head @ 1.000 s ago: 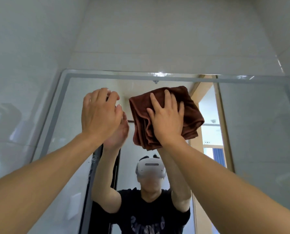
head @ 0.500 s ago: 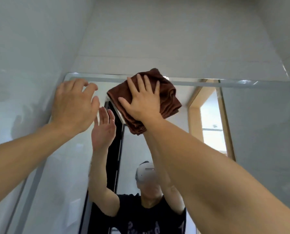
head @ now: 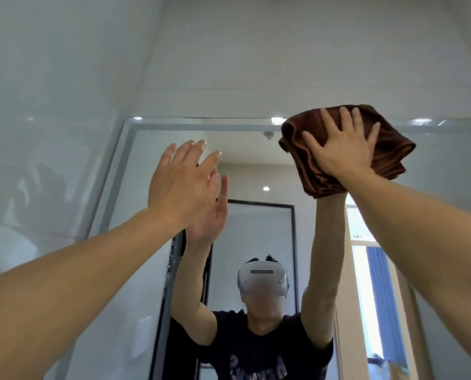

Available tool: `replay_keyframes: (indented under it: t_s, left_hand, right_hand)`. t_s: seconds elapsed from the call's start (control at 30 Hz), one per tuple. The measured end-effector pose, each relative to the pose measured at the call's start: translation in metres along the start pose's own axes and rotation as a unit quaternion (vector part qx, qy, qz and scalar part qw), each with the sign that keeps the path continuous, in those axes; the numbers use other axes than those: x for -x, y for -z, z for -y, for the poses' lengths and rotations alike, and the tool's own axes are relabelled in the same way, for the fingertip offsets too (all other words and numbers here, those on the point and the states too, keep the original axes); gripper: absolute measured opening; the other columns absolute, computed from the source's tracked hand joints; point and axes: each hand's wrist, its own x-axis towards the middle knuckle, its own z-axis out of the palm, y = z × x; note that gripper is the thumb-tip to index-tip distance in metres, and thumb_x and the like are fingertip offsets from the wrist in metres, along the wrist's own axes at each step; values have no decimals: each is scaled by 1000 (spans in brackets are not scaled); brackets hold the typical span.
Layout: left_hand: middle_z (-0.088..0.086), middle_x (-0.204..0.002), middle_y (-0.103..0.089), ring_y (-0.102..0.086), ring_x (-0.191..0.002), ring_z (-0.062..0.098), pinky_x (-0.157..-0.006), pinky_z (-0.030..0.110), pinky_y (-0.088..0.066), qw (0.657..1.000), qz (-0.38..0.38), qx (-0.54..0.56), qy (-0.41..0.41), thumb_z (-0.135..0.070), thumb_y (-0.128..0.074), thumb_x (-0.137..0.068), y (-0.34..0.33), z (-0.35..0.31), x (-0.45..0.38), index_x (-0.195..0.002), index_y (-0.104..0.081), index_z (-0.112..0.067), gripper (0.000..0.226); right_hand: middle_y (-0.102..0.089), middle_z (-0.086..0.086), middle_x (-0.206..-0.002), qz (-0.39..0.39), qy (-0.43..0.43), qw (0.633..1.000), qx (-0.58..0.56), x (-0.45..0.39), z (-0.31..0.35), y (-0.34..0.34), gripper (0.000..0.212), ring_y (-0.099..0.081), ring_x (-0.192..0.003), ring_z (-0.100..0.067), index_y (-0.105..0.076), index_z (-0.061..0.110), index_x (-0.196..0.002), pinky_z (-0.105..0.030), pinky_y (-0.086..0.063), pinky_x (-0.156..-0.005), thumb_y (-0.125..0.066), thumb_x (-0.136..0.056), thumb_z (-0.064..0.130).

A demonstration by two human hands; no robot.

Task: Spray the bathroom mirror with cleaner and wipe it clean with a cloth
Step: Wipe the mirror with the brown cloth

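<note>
The bathroom mirror fills the wall ahead, with a pale frosted band along its top and left edges. A folded brown cloth lies flat against the glass at the mirror's top edge, right of centre. My right hand presses on the cloth with fingers spread. My left hand is raised at the mirror's upper left, fingers straight and apart, holding nothing; whether it touches the glass I cannot tell. No spray bottle is in view.
White tiled walls close in on the left and above the mirror. The glass reflects me, a black-framed door and a bright doorway with a blue curtain on the right.
My right hand has swept the cloth from the mirror's upper left to the right along the top edge. My left hand has shifted right and its fingers have straightened.
</note>
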Motion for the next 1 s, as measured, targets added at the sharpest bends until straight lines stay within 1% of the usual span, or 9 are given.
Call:
replay_keyframes:
  t_s: [0.07,0.13,0.3,0.43,0.53,0.6,0.73,0.87,1.0]
  left_hand:
    - [6,-159,-33,-25,-149,25,-123,45,-14,1000,17,-19,7,-37,-32,-102,0,15,6,-150,-38,-26,49]
    - [6,-159,-32,-25,-148,25,-123,44,-14,999,22,-21,27,-36,-35,-103,3,33,14,-150,-39,-26,48]
    - [7,-158,-36,-31,-145,28,-120,44,-22,995,31,-12,89,-33,-40,-102,11,70,41,-148,-42,-26,47]
    - [12,-152,-43,-39,-139,32,-114,45,-30,989,23,24,146,-27,-41,-100,16,91,64,-145,-47,-20,46]
    - [14,-148,-46,-44,-133,34,-110,46,-37,978,21,70,193,-23,-40,-99,20,95,80,-142,-48,-12,45]
    - [13,-148,-46,-46,-131,34,-108,45,-39,972,23,96,214,-20,-43,-100,22,92,95,-141,-49,-8,43]
    - [11,-148,-45,-45,-131,32,-107,45,-41,959,47,128,247,-21,-45,-101,25,84,130,-140,-50,-10,41]
    - [7,-146,-47,-46,-132,28,-106,41,-41,965,64,107,232,-25,-47,-100,21,75,143,-138,-52,-16,39]
    - [7,-154,-39,-37,-140,27,-114,39,-33,973,47,100,201,-27,-42,-102,20,87,120,-144,-46,-18,43]
  right_hand:
    - [-13,-9,-165,3,-18,1000,-7,-1,16,0,80,0,-153,-28,-19,34,-156,-62,3,-118,-15,-88,77]
    - [-14,-9,-165,0,-2,1000,-13,0,41,-3,81,-1,-153,-29,-21,32,-156,-62,2,-118,-15,-88,76]
    - [-17,-7,-164,-5,154,988,-30,30,150,-17,79,-6,-153,-28,-23,32,-155,-59,-2,-120,-19,-89,74]
    - [-17,-5,-165,21,287,956,-65,82,227,-26,80,-5,-153,-26,-24,31,-155,-55,1,-121,-27,-87,73]
    - [-14,-3,-165,56,356,926,-109,127,248,-31,87,0,-153,-20,-24,18,-156,-48,3,-123,-40,-87,69]
    - [-12,-5,-166,68,363,922,-113,145,246,-32,87,0,-153,-20,-27,14,-155,-48,2,-123,-44,-88,68]
    - [-20,-12,-162,48,331,940,-63,161,229,-27,81,-5,-153,-28,-30,23,-154,-51,-3,-123,-35,-90,72]
    - [-17,-5,-165,44,301,952,-34,162,218,-27,81,-4,-153,-27,-18,27,-157,-52,-4,-123,-20,-90,74]
    - [-4,-1,-167,59,286,955,-53,124,221,-28,86,7,-153,-23,-9,31,-158,-51,-3,-123,-11,-86,77]
